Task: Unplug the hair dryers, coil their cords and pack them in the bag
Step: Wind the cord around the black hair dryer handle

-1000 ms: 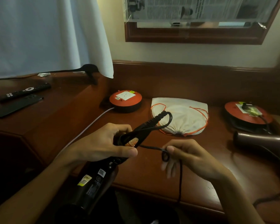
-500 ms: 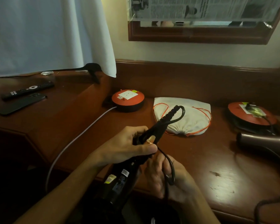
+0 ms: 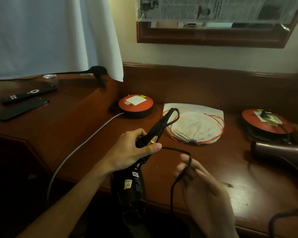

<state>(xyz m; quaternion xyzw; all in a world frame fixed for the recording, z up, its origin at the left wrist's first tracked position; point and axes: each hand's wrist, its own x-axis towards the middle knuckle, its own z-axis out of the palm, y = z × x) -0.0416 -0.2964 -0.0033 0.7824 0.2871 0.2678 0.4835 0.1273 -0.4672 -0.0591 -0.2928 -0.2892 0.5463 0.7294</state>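
Hair dryer (image 3: 135, 184), black, gripped by left hand (image 3: 129, 152) at the handle above the desk's (image 3: 213, 177) front edge; long axis diagonal, cord end up toward the bag (image 3: 194, 124), body down and past the edge, lowest part lost in shadow. Cord (image 3: 177, 179) looped back at the handle tip, trailing right into the blurred right hand (image 3: 201, 184), fingers curled loosely round it, then dropping below the desk. Open wood between bag and front edge. Second dryer (image 3: 279, 152) at right, cut off by the frame, cord running to the right reel (image 3: 267, 124). Left reel (image 3: 136, 105) behind, white cable (image 3: 86, 143) trailing off the edge.
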